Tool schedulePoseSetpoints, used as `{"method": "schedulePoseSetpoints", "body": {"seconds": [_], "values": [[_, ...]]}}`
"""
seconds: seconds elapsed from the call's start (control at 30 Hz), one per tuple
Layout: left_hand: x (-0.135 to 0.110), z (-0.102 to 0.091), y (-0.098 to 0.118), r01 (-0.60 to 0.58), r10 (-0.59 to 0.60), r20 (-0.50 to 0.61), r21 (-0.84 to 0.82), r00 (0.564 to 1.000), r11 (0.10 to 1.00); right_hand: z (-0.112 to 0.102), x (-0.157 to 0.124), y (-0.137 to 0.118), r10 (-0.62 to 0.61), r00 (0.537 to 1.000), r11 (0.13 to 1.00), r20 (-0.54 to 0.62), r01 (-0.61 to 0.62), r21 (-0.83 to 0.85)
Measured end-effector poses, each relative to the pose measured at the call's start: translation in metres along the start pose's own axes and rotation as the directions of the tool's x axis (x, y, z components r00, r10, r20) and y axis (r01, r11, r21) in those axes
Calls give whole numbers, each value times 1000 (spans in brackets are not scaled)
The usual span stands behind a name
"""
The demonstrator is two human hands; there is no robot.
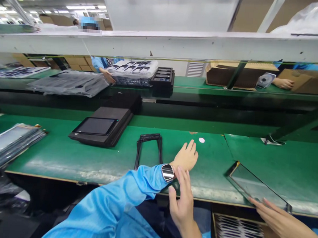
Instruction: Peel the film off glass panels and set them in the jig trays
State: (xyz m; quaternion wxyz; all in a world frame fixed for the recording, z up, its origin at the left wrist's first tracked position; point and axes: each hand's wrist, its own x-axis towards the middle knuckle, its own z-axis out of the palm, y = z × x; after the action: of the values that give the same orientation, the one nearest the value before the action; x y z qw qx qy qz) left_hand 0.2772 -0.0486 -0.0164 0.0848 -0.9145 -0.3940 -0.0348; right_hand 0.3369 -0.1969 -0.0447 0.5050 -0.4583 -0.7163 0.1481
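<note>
While the left hand (186, 157) is laid open on the green table (64, 156) and the wristwatch (167, 171) on its wrist is touched by the loose, ungrasping right hand (181, 204), the black frame (148, 151) at 9 o'clock could be pushed by the sleeve (132, 193).

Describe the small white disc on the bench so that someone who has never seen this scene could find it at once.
Start at the long green workbench in the foreground. Find the person's left hand, palm down, with a smartwatch on its wrist. Just beyond the fingertips, up and to the right, lies the small white disc: the only round, pale thing there, unlike the dark rectangular frames and tablet stack.
</note>
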Motion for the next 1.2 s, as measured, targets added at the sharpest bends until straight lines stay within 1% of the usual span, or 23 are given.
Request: {"method": "schedulePoseSetpoints", "body": {"seconds": [0.07, 0.13, 0.23, 0.3, 0.43, 0.57, 0.63, 0.7, 0.73, 0.77, 0.8, 0.83, 0.87, 0.9, 0.93, 0.97, 1.0, 1.03, 1.07, 1.1, 1.13, 1.17, 1.2], "values": [[3, 1, 3, -16, 16, -6, 22, 1000, 1000, -1, 0, 3, -10, 999, 1000, -41, 10, -16], [4, -1, 5, -21, 21, -24, 38, 999, 999, -1, 0, 8, -51, 989, 998, -138, 44, -50], [5, -6, 9, -21, 24, -62, 50, 998, 999, 0, -2, 16, -99, 958, 993, -269, 79, -85], [5, -9, 11, -18, 22, -80, 50, 997, 999, 2, -3, 20, -82, 956, 995, -280, 64, -72], [6, -14, 14, -20, 24, -92, 44, 995, 999, 5, -6, 23, -37, 973, 998, -226, 46, 35], [2, -15, 12, -31, 34, -100, 35, 994, 999, 1, -9, 18, 1, 994, 967, -108, 27, 252], [-3, -13, 12, -35, 38, -104, 29, 994, 999, -2, -12, 9, 48, 999, 933, -16, -39, 359], [-7, -11, 13, -50, 51, -98, 18, 994, 999, -9, -12, -3, 95, 991, 890, 97, -129, 438], [-8, -9, 14, -63, 63, -90, 10, 994, 998, -13, -9, -10, 117, 979, 856, 166, -185, 483], [-9, -8, 16, -80, 79, -80, 0, 994, 997, -18, -4, -16, 149, 956, 795, 254, -268, 543], [-10, -7, 18, -97, 96, -66, -13, 993, 995, -22, 4, -21, 196, 919, 702, 343, -376, 605], [-10, -7, 21, -108, 107, -51, -28, 993, 994, -27, 13, -24, 261, 871, 579, 416, -486, 654], [-9, -7, 23, -111, 110, -33, -45, 993, 993, -31, 23, -26, 334, 814, 439, 475, -580, 686], [-9, -8, 23, -101, 101, -12, -62, 995, 993, -35, 33, -25, 415, 766, 321, 490, -628, 709], [-9, -10, 21, -76, 77, 11, -79, 997, 994, -37, 42, -23, 479, 729, 245, 489, -646, 723], [-11, -12, 16, -34, 37, 37, -95, 999, 995, -39, 48, -20, 517, 708, 229, 481, -655, 720], [-16, -16, 7, 24, -17, 63, -110, 998, 994, -40, 51, -15, 522, 702, 251, 486, -670, 698], [-22, -19, -5, 95, -85, 87, -122, 993, 988, -42, 49, -10, 505, 700, 301, 505, -692, 656], [-32, -24, -22, 178, -164, 108, -131, 980, 975, -44, 44, -3, 491, 696, 370, 524, -712, 597], [-44, -28, -41, 270, -253, 125, -138, 959, 953, -47, 35, 5, 494, 694, 449, 524, -719, 530], [-59, -33, -64, 367, -349, 140, -141, 927, 919, -51, 24, 14, 511, 706, 530, 491, -708, 467], [-74, -38, -87, 468, -448, 153, -139, 881, 873, -56, 13, 24, 533, 723, 596, 439, -689, 412], [-90, -42, -110, 562, -541, 166, -137, 825, 816, -63, 2, 35, 551, 745, 650, 375, -666, 366]]}}
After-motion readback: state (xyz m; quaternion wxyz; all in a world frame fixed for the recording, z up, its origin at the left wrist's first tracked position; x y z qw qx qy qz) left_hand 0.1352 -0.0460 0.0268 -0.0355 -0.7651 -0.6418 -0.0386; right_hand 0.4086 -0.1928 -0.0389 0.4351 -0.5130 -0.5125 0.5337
